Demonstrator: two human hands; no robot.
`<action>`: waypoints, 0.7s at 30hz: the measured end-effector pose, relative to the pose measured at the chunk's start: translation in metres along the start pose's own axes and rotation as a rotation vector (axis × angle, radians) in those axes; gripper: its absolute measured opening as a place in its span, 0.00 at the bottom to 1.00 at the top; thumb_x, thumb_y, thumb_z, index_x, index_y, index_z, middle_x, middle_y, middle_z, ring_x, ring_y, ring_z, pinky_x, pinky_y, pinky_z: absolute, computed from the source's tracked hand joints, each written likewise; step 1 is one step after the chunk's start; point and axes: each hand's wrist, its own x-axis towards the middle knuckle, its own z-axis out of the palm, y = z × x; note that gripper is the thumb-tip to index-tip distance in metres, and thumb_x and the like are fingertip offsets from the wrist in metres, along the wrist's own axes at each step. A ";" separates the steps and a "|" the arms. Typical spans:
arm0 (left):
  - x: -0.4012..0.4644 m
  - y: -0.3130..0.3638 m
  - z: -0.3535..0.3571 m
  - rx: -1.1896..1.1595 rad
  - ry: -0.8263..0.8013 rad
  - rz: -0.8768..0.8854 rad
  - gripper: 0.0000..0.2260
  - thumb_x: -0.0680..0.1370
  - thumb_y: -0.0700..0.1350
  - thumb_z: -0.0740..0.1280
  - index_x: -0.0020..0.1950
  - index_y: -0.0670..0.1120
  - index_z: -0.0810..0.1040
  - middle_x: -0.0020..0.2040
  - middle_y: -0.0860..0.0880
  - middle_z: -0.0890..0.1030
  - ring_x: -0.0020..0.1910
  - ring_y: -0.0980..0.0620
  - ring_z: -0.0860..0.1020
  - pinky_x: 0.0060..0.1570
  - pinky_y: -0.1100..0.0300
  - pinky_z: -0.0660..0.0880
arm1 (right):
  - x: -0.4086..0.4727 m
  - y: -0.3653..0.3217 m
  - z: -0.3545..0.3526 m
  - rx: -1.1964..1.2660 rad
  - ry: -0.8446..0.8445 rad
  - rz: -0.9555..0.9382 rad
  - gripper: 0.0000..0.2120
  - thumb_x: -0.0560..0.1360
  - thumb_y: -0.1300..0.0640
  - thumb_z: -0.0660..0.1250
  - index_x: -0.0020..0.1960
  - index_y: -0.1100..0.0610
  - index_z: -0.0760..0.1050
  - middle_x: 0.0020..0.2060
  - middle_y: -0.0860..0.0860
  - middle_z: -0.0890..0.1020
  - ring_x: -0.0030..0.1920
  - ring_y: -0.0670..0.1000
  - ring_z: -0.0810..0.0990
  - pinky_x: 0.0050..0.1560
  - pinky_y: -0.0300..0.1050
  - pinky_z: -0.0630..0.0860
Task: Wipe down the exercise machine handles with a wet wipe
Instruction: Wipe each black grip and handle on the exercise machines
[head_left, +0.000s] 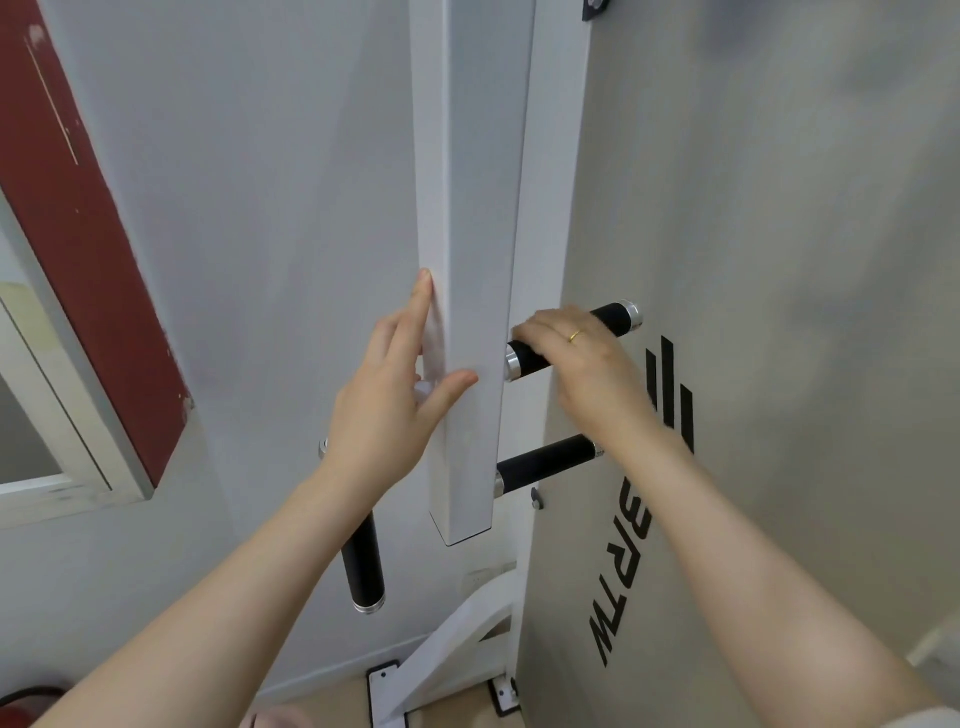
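A white square beam (470, 208) of the exercise machine hangs in front of me, with black handles capped in silver on both sides. My left hand (395, 395) lies flat against the beam's left edge with straight fingers, thumb on the front face, pressing a thin white wipe (434, 358) that peeks out under the fingers. My right hand (576, 348) curls over the upper right handle (615, 316) and looks blurred. Below it is the lower right handle (545, 461). A lower left handle (364, 566) points downward, partly hidden by my left forearm.
A grey machine panel (753, 364) with black lettering stands close on the right. A white wall is behind, with a red-edged window frame (88, 249) at the left. The white base brace and black-edged foot plates (384, 691) sit on the floor below.
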 end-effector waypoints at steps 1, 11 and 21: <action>0.000 0.000 -0.001 -0.009 -0.004 -0.004 0.35 0.74 0.51 0.67 0.70 0.64 0.45 0.60 0.58 0.66 0.44 0.58 0.74 0.46 0.48 0.77 | 0.001 0.010 -0.005 -0.028 0.029 0.063 0.22 0.63 0.77 0.57 0.51 0.64 0.78 0.46 0.58 0.81 0.47 0.61 0.75 0.52 0.54 0.74; -0.004 0.002 -0.002 0.015 -0.010 -0.007 0.34 0.75 0.51 0.66 0.69 0.64 0.44 0.60 0.61 0.64 0.44 0.60 0.71 0.47 0.50 0.77 | 0.007 0.006 -0.009 -0.032 0.057 0.257 0.19 0.67 0.74 0.55 0.50 0.64 0.80 0.45 0.59 0.81 0.50 0.63 0.76 0.50 0.47 0.70; -0.007 0.002 -0.003 -0.006 0.002 -0.012 0.34 0.75 0.51 0.67 0.69 0.64 0.46 0.61 0.61 0.66 0.41 0.64 0.72 0.47 0.52 0.76 | -0.002 0.017 -0.008 -0.087 0.112 0.205 0.24 0.66 0.74 0.53 0.55 0.64 0.79 0.49 0.59 0.82 0.52 0.63 0.77 0.65 0.52 0.60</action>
